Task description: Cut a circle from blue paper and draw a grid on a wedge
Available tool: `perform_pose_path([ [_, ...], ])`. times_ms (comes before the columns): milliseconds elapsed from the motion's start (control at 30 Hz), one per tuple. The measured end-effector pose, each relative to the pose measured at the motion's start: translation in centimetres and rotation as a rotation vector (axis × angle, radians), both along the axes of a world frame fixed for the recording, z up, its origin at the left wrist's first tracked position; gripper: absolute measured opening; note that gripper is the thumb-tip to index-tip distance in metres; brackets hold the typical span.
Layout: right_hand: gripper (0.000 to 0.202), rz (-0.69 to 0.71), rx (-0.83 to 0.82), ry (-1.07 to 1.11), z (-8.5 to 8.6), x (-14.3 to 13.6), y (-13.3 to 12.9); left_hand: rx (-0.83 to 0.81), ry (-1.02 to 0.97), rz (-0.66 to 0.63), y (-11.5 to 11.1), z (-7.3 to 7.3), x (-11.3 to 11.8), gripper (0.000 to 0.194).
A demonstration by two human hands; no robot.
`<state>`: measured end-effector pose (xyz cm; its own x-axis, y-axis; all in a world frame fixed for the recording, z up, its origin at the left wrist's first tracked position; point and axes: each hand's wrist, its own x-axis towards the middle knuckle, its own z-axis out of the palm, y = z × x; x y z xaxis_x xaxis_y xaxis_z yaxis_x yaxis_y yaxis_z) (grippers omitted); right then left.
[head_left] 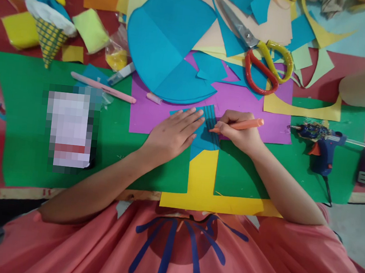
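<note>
A small piece of blue paper [204,142] with several dark lines along its right part lies in front of me. Flat on its left side rests my left hand [177,132], fingers stretched out. My right hand [239,130] is closed around an orange marker [247,123], its tip touching the blue paper near the lines. Under the blue piece are a purple sheet [158,123], a green sheet [118,160] and a yellow paper strip [202,173]. Just beyond my hands sits a large blue paper disc [166,39] with a wedge cut out.
Scissors [254,44] lie open-bladed among paper scraps at the back. To the right is a blue glue gun [323,153] with its cord. A pink marker [103,87], a cutter knife [121,74] and a pixelated phone-like object [70,129] are on the left.
</note>
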<state>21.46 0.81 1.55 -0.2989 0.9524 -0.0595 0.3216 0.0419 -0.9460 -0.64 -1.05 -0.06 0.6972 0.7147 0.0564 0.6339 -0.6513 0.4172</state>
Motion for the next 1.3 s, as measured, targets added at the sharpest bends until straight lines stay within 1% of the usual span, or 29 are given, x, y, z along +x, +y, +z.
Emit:
perform_pose_path([
  [100,0.021,-0.102,0.004,0.087,0.05,0.01,-0.15,-0.019,0.015,0.010,0.13,0.01,-0.14,0.048],
  [167,0.021,-0.125,0.006,0.134,0.00,-0.01,-0.27,-0.027,0.023,0.028,0.27,-0.07,-0.26,0.049],
  [233,0.021,-0.114,0.031,0.113,-0.09,-0.04,-0.40,-0.028,0.027,0.040,0.39,-0.16,-0.34,0.049],
  [367,0.026,-0.076,0.082,0.004,-0.22,-0.12,-0.58,-0.017,0.031,0.030,0.46,-0.17,-0.33,0.049],
  [467,0.029,-0.044,0.070,-0.018,-0.18,-0.13,-0.55,-0.014,0.042,0.027,0.42,-0.04,-0.26,0.050],
  [733,0.028,-0.010,0.075,-0.082,-0.14,-0.15,-0.36,-0.028,0.037,0.040,0.40,-0.07,-0.18,0.050],
  [900,0.024,0.009,0.087,-0.073,-0.13,-0.16,-0.31,-0.015,0.036,0.036,0.37,-0.09,-0.20,0.049],
  [1067,0.025,0.036,0.090,-0.032,-0.04,-0.15,-0.27,-0.002,0.037,0.038,0.39,-0.03,-0.14,0.049],
  [1200,0.025,0.058,0.074,-0.053,0.03,-0.13,-0.28,-0.025,0.038,0.036,0.39,-0.04,-0.15,0.050],
  [1300,0.026,0.070,0.066,-0.053,0.04,-0.10,-0.26,-0.012,0.035,0.036,0.42,-0.10,-0.22,0.049],
])
